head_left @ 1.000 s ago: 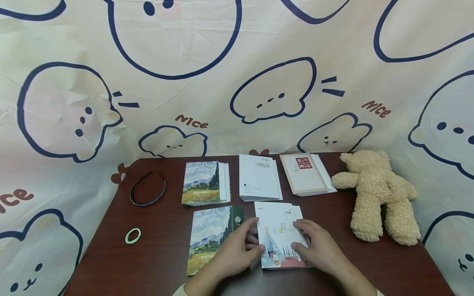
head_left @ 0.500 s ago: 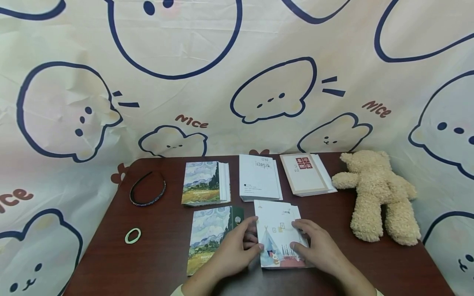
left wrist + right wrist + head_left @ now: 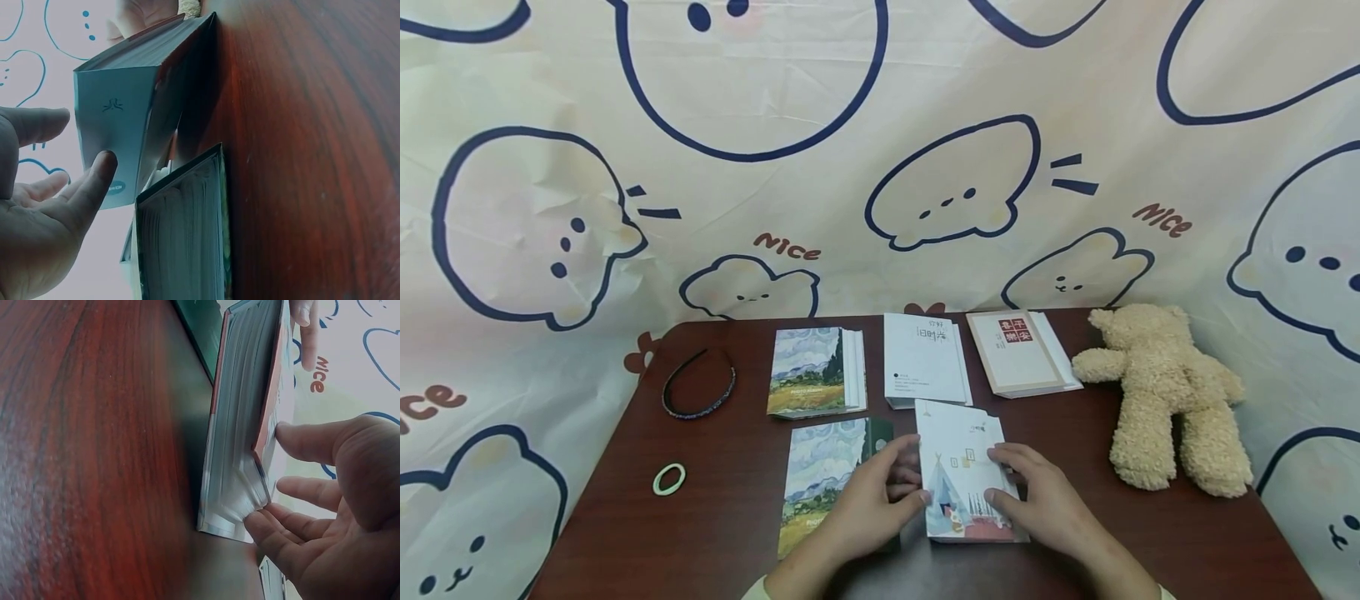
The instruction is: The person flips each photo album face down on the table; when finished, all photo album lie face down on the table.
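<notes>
A person's two hands attend to a white album with a tent print [image 3: 958,467] near the front of a dark red-brown desk [image 3: 715,521], the left hand [image 3: 876,500] touching its spine with loose fingers, the right hand [image 3: 1037,496] pinching the opposite edge, thumb on the cover and fingers against the pages. Thick, glossy sheets fill the album between its covers; its small title and spine marks are too fine to read. Just left lies a landscape-print album [image 3: 823,475], page-filled, "PHOTO" legible on its cover. Behind, a row of three: a matching landscape album [image 3: 807,371], also marked "PHOTO"; a plain white album [image 3: 925,362] bearing the Chinese characters 旧时光; and a beige-bordered album [image 3: 1022,367] with a red block of four characters. A plush bear [image 3: 1153,396] lies at right, a dark headband [image 3: 700,412] and pale green ring [image 3: 682,477] at left. The cartoon backdrop [image 3: 760,200] repeats "Nice" in brown.
</notes>
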Motion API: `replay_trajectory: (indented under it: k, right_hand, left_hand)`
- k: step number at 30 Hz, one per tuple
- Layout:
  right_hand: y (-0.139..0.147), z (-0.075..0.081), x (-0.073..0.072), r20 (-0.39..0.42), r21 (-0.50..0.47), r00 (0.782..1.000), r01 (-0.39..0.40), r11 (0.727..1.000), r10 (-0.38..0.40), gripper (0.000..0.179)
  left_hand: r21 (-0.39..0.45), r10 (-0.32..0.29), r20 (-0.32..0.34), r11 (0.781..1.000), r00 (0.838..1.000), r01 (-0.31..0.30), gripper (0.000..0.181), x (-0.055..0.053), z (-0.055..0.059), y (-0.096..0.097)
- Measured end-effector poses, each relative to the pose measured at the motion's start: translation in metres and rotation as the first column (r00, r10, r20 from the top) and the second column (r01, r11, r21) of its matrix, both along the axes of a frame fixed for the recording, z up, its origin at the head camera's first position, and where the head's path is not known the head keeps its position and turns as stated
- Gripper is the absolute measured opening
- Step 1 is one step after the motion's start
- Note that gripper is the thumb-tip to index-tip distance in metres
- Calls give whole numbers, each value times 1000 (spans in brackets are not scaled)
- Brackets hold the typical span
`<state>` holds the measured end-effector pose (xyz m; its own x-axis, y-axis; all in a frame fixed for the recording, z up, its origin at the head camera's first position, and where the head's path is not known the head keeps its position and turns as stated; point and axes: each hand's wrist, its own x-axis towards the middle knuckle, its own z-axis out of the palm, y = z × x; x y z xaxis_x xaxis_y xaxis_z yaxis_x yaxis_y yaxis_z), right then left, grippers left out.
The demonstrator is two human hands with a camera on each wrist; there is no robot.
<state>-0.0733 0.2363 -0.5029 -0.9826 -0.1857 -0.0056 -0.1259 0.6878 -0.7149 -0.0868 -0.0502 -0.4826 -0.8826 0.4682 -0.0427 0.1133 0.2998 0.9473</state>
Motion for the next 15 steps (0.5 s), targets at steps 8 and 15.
replay_trajectory:
  k: [8,15]
  right_hand:
    - [0,2,-1,31,-30,999,-7,1000,8,50]
    - [0,0,0,48,-61,999,-6,998,9,50]
  left_hand:
    - [38,-6,-10,999,1000,6,66,0,2,0]
    - [62,-16,-21,998,1000,17,65,-1,3,-1]
